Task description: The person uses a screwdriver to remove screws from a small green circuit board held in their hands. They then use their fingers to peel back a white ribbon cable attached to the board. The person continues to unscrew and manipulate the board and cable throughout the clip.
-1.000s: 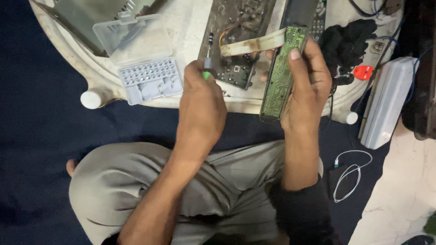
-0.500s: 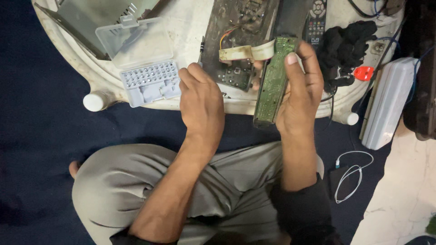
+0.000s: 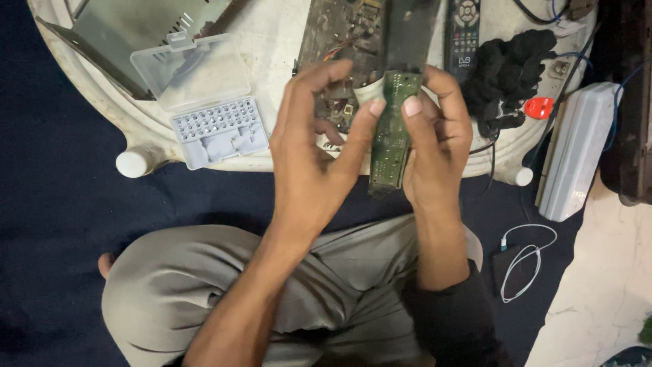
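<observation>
My right hand [image 3: 438, 146] holds a narrow green circuit board [image 3: 390, 136] upright by its edge, thumb pressed on its upper face. My left hand [image 3: 309, 153] reaches across, thumb and forefinger touching the board's top end, where a pale flat ribbon cable [image 3: 367, 90] joins it. The cable leads back to a larger dark circuit board [image 3: 339, 41] lying on the white tray. I see no tool in the left hand.
A round white tray [image 3: 272, 146] rests on dark blue cloth. On it stand an open clear bit case [image 3: 210, 102], a grey metal cover [image 3: 136, 27], a remote control [image 3: 465, 30] and a black cloth [image 3: 509, 71]. A white box [image 3: 574, 160] and white cable [image 3: 526, 258] lie right.
My left hand has risen from the tray edge to the top of the green board; the screwdriver seen in it earlier is out of sight. The board is now more upright.
</observation>
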